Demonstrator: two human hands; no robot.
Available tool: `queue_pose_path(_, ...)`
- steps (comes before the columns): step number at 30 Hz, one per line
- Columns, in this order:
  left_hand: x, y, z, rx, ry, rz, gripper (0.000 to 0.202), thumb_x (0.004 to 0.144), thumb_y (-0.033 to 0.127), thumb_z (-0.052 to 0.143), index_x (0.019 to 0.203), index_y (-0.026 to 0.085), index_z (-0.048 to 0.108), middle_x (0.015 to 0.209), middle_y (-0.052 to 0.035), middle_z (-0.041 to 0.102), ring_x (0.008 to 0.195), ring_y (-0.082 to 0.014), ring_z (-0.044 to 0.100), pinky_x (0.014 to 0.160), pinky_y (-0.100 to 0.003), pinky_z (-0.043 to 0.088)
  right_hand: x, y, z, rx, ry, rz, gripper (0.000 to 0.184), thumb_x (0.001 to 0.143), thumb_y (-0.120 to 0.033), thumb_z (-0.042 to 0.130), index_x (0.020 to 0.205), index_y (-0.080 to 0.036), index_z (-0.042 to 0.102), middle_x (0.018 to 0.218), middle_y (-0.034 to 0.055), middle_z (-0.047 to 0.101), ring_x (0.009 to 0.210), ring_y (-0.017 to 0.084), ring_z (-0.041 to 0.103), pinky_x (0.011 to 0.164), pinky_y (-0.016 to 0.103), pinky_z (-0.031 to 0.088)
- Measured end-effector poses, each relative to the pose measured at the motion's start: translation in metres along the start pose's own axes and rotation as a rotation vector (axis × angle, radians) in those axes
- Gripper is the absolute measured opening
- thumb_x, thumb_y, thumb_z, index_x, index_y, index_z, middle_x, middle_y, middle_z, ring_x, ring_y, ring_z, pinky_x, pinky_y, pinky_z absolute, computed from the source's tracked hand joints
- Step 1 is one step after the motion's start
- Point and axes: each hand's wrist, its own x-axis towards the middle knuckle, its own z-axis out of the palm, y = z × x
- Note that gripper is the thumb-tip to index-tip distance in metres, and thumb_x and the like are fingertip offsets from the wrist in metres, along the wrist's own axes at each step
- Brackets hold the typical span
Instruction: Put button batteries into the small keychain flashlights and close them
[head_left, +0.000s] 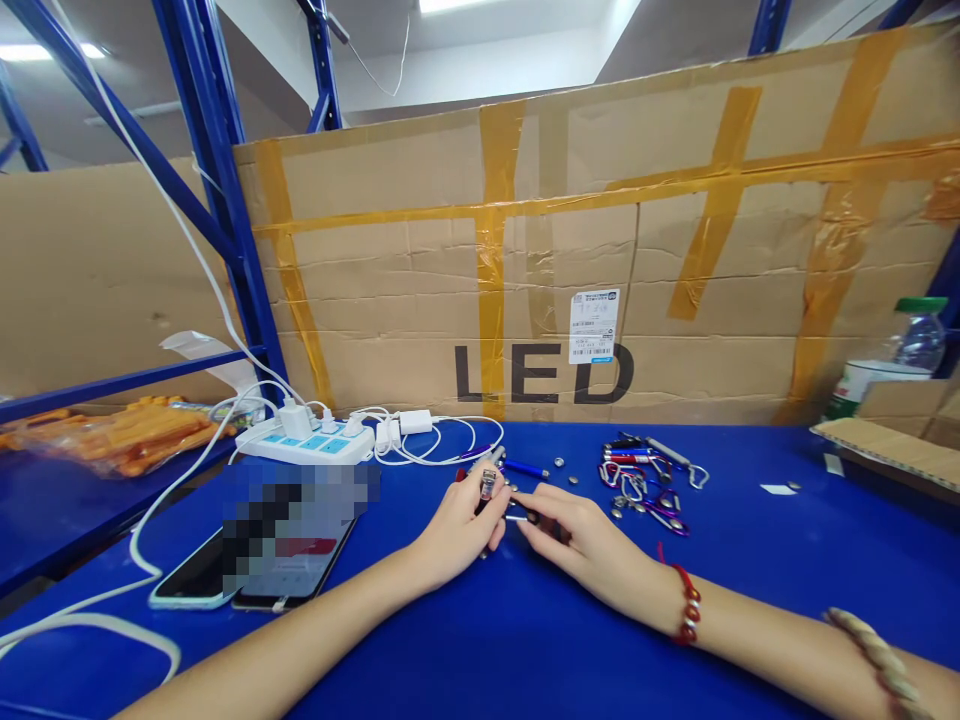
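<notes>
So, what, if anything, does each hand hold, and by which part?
The left hand grips a small tube below its shiny end. The right hand pinches a slim dark thing; by which part cannot be told.

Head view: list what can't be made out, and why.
Head view:
Small shiny silvery cylinder: lower part hidden by left hand.
Dark silver-tipped object: rear part hidden by right hand.
White paper label: fine print too small.
Brown cardboard box: cut off by right edge.
</notes>
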Motion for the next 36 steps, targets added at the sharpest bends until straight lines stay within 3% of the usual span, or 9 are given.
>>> queue_pose_path(3,0.0006,0.0000,0.0004,0.005,-0.013,0.000,0.024,0.087,0.037,0.036,0.073,0.019,0.029,0.042,0.0099,0.036,0.036,-0.0052,0.033,0.042,-0.017,0.027,-0.0007,0.0000,0.0003,0.003,0.004,-0.007,0.024,0.089,-0.024,0.042,0.108,-0.017,0.055,0.077,0.0027,0.050,0.064,0.011,0.046,0.061,0.023,0.039)
queue_pose_path(10,-0.0023,-0.0012,0.0006,0.146,-0.113,0.037,0.023,0.088,0.036,0.035,0.072,0.019,0.032,0.045,0.0090,0.036,0.040,-0.0060,0.037,0.045,-0.018,0.029,-0.0011,-0.0021,0.0016,0.030,-0.075,-0.045,0.015,0.088,-0.023,0.042,0.084,-0.016,0.054,0.072,0.0007,0.052,0.060,0.010,0.043,0.057,0.021,0.035)
queue_pose_path(20,-0.0027,-0.0053,-0.0005,0.372,-0.068,0.097,0.019,0.085,0.028,0.036,0.069,0.018,0.036,0.060,0.0040,0.042,0.054,-0.0082,0.037,0.053,-0.022,0.029,-0.0011,-0.0030,0.0002,-0.019,-0.098,-0.083,0.016,0.085,-0.019,0.042,0.072,-0.014,0.051,0.065,0.0002,0.050,0.055,0.009,0.040,0.054,0.021,0.033)
queue_pose_path(31,-0.0034,-0.0009,0.0004,0.210,-0.159,0.030,0.025,0.088,0.039,0.031,0.073,0.019,0.032,0.051,0.0063,0.039,0.044,-0.0079,0.036,0.046,-0.021,0.027,-0.0009,0.0014,0.0003,0.058,-0.009,-0.115,0.018,0.083,-0.015,0.043,0.068,-0.014,0.054,0.061,-0.0014,0.043,0.053,0.008,0.035,0.052,0.020,0.030)
queue_pose_path(36,-0.0022,0.0002,0.0002,0.275,-0.038,0.068,0.027,0.087,0.039,0.036,0.071,0.018,0.034,0.063,0.0040,0.040,0.056,-0.0083,0.036,0.054,-0.021,0.028,0.0012,0.0014,-0.0021,0.082,0.060,-0.042,0.023,0.083,-0.016,0.040,0.069,-0.013,0.058,0.058,-0.0013,0.044,0.052,0.008,0.036,0.050,0.020,0.030)
